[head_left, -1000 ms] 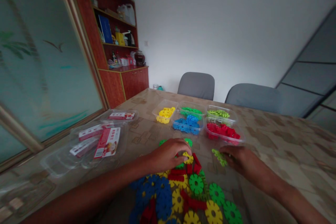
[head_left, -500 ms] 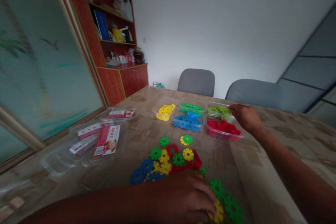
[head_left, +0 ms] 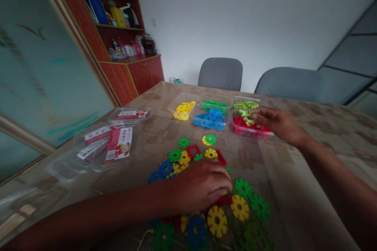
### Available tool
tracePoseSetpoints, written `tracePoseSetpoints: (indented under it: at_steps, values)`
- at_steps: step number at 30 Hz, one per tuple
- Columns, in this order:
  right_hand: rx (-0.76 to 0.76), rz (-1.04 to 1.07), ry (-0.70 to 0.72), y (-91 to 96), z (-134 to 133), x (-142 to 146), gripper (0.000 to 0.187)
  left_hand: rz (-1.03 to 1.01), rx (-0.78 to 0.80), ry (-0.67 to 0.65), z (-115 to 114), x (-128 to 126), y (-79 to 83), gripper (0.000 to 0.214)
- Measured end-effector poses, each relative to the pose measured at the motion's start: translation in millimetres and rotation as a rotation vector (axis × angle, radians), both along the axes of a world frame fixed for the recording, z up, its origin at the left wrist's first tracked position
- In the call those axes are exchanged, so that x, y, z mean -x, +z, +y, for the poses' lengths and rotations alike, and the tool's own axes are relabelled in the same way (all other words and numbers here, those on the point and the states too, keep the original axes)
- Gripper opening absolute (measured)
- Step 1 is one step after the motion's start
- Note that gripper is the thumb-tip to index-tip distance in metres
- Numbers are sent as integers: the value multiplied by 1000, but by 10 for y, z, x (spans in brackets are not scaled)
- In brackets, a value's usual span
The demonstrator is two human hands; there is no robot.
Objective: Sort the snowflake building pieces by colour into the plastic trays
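Between the fingertips of my right hand is a light green toothed plastic piece, held above the clear box of red pieces. Just behind it stands the box of light green pieces. My left hand is low over the loose pile, palm down with fingers curled together; whatever they pinch is hidden. Round it lie yellow notched discs, green discs, blue discs and a red bar. My left forearm covers part of the pile.
Further boxes hold yellow pieces, green pieces and blue pieces. Clear lids with red-and-white labels overlap at the left. Two grey chairs stand behind the table.
My right hand has come out of the light green box with a piece and moved nearer, over the red box. My left hand has shifted up across the pile. The view has tilted down.
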State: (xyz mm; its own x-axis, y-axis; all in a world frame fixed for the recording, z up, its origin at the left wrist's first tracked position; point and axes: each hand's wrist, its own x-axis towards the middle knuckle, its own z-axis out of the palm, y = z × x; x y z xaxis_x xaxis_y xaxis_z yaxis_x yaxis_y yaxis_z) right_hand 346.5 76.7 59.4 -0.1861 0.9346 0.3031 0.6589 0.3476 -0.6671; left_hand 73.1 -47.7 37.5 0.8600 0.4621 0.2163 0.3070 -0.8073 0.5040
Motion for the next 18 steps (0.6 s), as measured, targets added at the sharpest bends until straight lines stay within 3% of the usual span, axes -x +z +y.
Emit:
tracePoseSetpoints:
  at_steps: [2, 4, 7, 10, 15, 18]
  values:
    - [118, 42, 188, -11, -279, 40, 46, 1, 4, -3, -3, 14, 33, 13]
    - [184, 71, 268, -29, -505, 58, 45, -1, 2, -89, -75, -9, 42, 13]
    - [195, 65, 272, -74, -678, 45, 40, 7, -53, -219, -248, -94, -15, 26]
    - [178, 14, 266, -114, -702, 18, 39, 43, -168, -279, -375, -176, -140, 23]
    - [162, 42, 281, -142, -722, 76, 32, 77, -260, -268, -401, -201, -224, 12]
    - [213, 128, 301, -173, -783, 192, 27, 27, -155, -91, -336, -139, -139, 11]
